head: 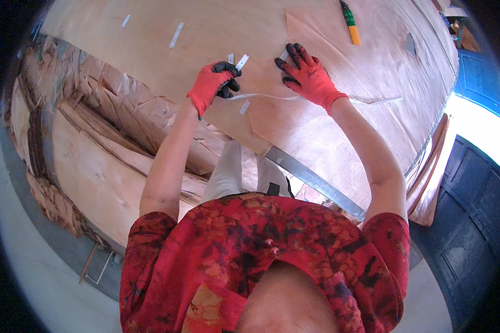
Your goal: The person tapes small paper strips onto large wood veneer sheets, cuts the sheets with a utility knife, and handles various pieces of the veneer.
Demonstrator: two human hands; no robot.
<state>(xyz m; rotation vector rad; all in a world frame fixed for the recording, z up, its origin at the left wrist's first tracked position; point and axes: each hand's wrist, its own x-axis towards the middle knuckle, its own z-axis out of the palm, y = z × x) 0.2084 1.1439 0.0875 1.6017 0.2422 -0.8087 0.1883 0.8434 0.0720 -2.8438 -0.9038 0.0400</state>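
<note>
My left hand (216, 81), in a red glove with black fingertips, pinches a short piece of white tape (242, 62) that sticks up from its fingers. A long narrow white tape strip (271, 96) trails from beneath that hand, passes by my right wrist and runs on to the right. My right hand (306, 75), gloved alike, rests with fingers spread on the thin wood veneer sheet (341, 83). Under its fingertips a bit of white tape (284, 55) shows, at the edge of a veneer piece. Another tape piece (244, 108) lies flat between the hands, nearer me.
More tape pieces (176, 35) are on the veneer at the upper left. A knife (352, 29) with a yellow and green handle lies beyond my right hand. A metal straightedge (316, 181) lies along the near edge. Stacked, ragged veneer (104, 137) sits lower left.
</note>
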